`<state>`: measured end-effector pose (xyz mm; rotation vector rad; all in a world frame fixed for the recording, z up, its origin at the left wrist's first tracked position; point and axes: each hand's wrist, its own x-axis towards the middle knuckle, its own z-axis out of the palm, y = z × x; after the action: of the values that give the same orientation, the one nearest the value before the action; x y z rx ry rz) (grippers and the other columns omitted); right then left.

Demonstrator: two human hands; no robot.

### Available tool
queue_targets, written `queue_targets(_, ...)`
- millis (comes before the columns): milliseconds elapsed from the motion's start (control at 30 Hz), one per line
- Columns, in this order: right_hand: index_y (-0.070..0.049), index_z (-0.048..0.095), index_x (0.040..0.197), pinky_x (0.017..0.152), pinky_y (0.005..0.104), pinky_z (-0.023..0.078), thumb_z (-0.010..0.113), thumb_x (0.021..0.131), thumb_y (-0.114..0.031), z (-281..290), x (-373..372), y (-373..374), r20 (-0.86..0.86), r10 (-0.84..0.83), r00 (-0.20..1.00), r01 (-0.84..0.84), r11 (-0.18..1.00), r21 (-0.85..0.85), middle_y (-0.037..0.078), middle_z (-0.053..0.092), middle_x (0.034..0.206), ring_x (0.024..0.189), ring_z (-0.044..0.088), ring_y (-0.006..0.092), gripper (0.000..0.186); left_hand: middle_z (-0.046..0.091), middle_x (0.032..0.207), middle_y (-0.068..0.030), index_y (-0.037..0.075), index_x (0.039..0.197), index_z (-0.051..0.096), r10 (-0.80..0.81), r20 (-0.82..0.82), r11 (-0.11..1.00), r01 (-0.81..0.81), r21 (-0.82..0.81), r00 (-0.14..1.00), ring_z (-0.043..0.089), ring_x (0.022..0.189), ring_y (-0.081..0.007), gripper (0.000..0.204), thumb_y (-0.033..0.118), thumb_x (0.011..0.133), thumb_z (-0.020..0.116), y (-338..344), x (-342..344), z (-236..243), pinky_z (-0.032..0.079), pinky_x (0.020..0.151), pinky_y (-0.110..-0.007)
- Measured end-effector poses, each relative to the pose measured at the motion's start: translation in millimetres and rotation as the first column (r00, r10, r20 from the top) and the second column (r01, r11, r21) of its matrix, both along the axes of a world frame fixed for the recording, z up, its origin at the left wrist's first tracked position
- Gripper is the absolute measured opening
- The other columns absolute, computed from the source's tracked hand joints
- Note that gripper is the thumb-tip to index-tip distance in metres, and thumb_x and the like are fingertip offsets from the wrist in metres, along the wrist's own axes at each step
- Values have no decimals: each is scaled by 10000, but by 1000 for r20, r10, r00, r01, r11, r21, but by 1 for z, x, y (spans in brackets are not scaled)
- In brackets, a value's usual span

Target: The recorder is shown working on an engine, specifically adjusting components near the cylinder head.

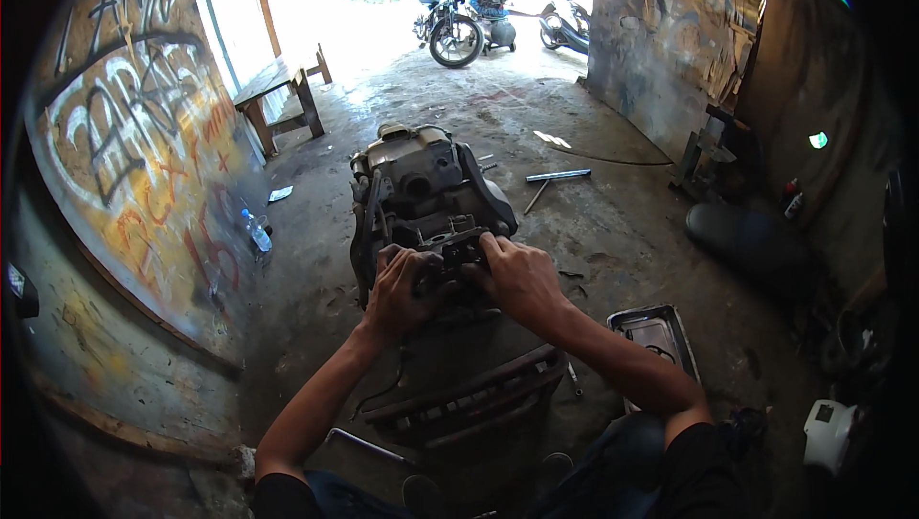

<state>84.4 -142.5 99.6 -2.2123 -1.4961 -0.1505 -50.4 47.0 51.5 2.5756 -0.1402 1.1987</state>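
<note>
In front of me a dark, partly stripped motorcycle assembly (414, 182) sits on the floor, with metal frame bars along its sides. At its near end is a dark part with openings in it (463, 251); shadow and my fingers hide its exact kind. My left hand (397, 291) is closed on the left side of this part with curled fingers. From the right, my right hand (517, 275) grips the same part, its thumb and fingers wrapped round the edge. I cannot tell whether the part is loose or attached to the assembly.
A slatted dark metal rack (469, 394) lies before my knees. To the right are a metal tray (661, 327), a bar-shaped tool (558, 175) and a black motorcycle seat (737, 241). A water bottle (256, 231) stands by the left wall. Beyond, a motorcycle (452, 26) is parked.
</note>
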Motion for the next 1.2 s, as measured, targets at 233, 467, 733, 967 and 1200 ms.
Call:
queue_targets(233,-25,575,1176,772,499,564,700,970,-231,0,-2,-7,98,93,991,-107,983,152,190,644,1087,981,707,404,317,643,924,-85,65,1072,683,-41,-27,986,45,163,999,641,868,-282,317,191,827,841,9,-2,3,448,962,-450)
queue_targets(467,12,578,1220,849,511,577,697,954,-159,-11,6,-4,50,92,995,-97,987,125,194,641,1144,1047,697,391,338,638,895,-77,73,1017,687,-41,9,993,40,111,999,630,847,-280,271,159,815,845,-4,-1,10,463,927,-450)
queue_targets(733,-31,571,1208,843,504,567,762,909,-161,-18,11,-3,102,213,972,-233,930,283,176,616,1151,1018,686,425,378,636,939,-84,60,1114,680,-40,-5,995,40,96,999,634,883,-279,332,197,856,838,5,0,-3,437,972,-442)
queue_targets(967,-31,588,1205,894,492,561,756,901,-116,-20,12,-5,-15,192,981,-181,947,266,169,604,1178,1064,676,410,358,618,946,-88,62,1099,664,-58,-29,980,63,191,998,629,889,-281,328,185,852,840,3,-2,7,436,966,-453)
queue_targets(1200,-21,596,1188,917,494,550,747,899,-119,-17,9,-5,2,209,978,-198,928,316,178,605,1179,1105,655,401,341,633,906,-73,59,1100,692,-34,2,992,33,120,999,618,861,-283,336,183,824,840,3,0,2,459,942,-459)
